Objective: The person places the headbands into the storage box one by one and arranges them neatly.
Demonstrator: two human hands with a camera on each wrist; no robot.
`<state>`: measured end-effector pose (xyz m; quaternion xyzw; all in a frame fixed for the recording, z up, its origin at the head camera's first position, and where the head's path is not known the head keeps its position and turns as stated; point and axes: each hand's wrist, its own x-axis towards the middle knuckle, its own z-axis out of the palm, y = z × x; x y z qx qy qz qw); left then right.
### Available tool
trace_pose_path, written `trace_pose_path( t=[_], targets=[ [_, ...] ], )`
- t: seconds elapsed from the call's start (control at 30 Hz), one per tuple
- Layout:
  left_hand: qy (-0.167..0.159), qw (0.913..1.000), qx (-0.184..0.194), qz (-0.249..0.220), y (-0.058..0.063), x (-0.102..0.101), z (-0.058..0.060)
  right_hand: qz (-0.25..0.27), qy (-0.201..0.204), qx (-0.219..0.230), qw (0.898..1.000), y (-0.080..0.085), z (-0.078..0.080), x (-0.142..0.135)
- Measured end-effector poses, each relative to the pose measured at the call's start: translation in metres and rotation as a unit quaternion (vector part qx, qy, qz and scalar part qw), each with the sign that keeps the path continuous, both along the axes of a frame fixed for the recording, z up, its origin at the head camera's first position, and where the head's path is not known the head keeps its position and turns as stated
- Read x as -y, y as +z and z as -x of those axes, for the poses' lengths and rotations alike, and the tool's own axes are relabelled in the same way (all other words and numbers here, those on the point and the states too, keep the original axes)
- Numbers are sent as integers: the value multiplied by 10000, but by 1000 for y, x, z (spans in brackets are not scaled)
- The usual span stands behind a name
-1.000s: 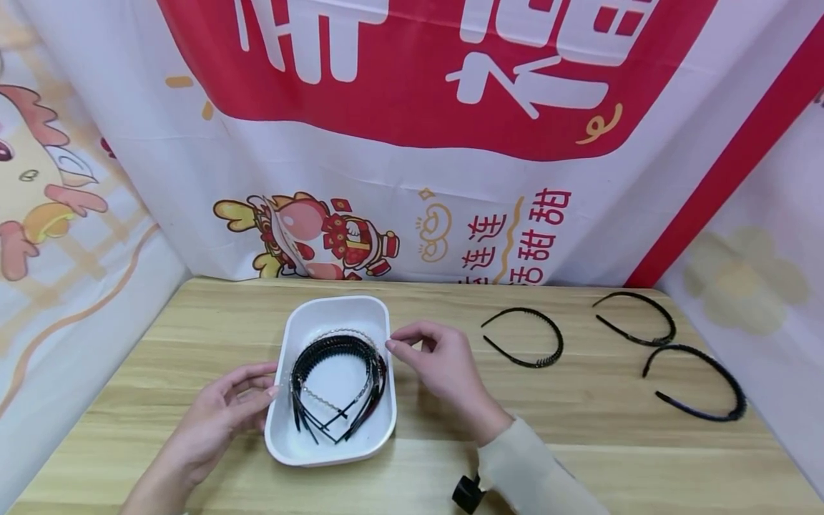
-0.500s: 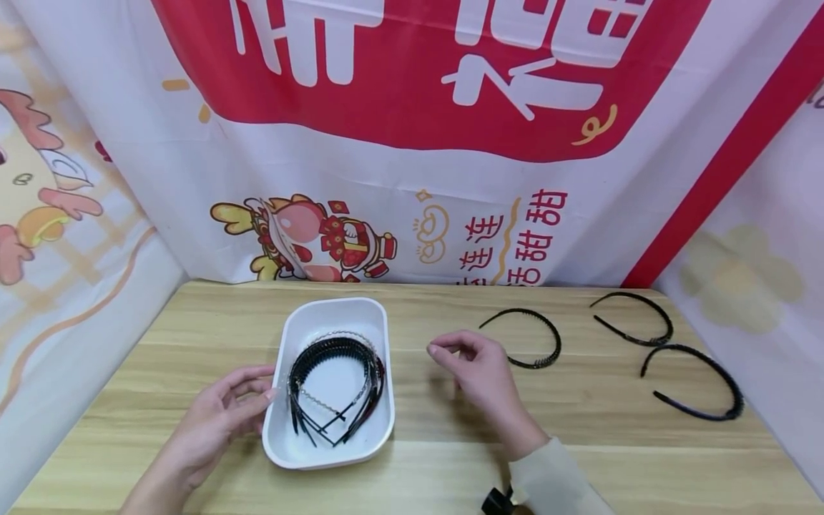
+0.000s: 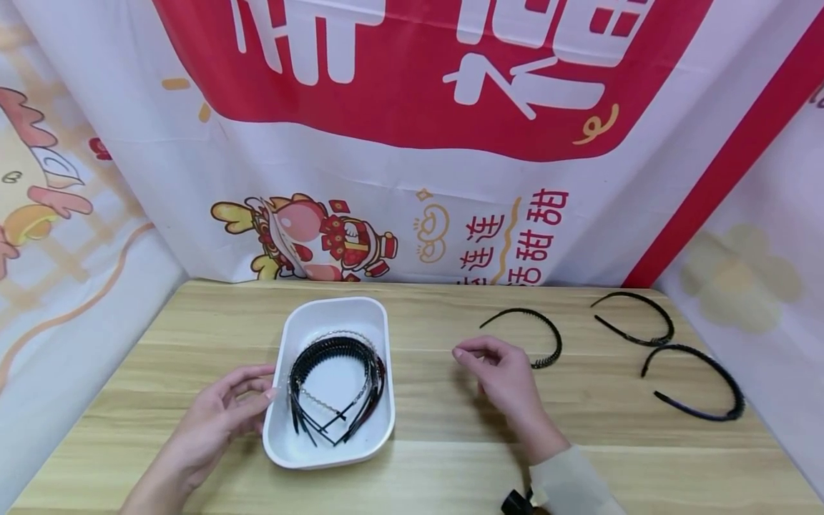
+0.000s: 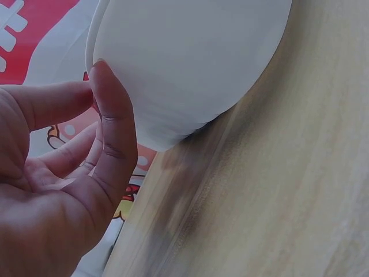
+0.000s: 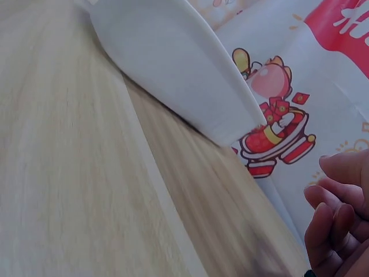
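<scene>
A white plastic tub (image 3: 341,313) stands on the table, holding several black toothed headbands (image 3: 331,348) and a clear beaded headband (image 3: 322,400). My left hand (image 3: 215,422) holds the tub's left side, its thumb at the rim; in the left wrist view this hand (image 4: 86,161) has thumb and forefinger close together at the edge. Right of the tub hovers my right hand (image 3: 505,375), fingers loosely curled around nothing. It partly covers a black headband (image 3: 558,342) behind it. In the right wrist view the right hand (image 5: 340,213) is apart from the tub (image 5: 167,63).
Two more black headbands lie at the far right, one at the back (image 3: 668,320) and one nearer (image 3: 736,386). The wooden table (image 3: 438,458) ends at a printed cloth (image 3: 399,164) hanging behind it. A small black object (image 3: 516,503) is by the right sleeve.
My right hand has left the tub's right rim and moved right, now covering part of the nearest loose headband. The left hand stays at the tub, which has hardly shifted.
</scene>
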<state>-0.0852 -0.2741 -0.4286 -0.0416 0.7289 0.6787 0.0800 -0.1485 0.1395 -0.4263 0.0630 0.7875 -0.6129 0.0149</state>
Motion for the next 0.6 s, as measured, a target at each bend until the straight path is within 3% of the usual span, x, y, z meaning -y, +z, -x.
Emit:
trace_pose_path(
  t=[0.6],
  targets=[
    [-25,10000,-45,-12,1,1,0,-74,-390,222,9990,-7,0,-47]
  ],
)
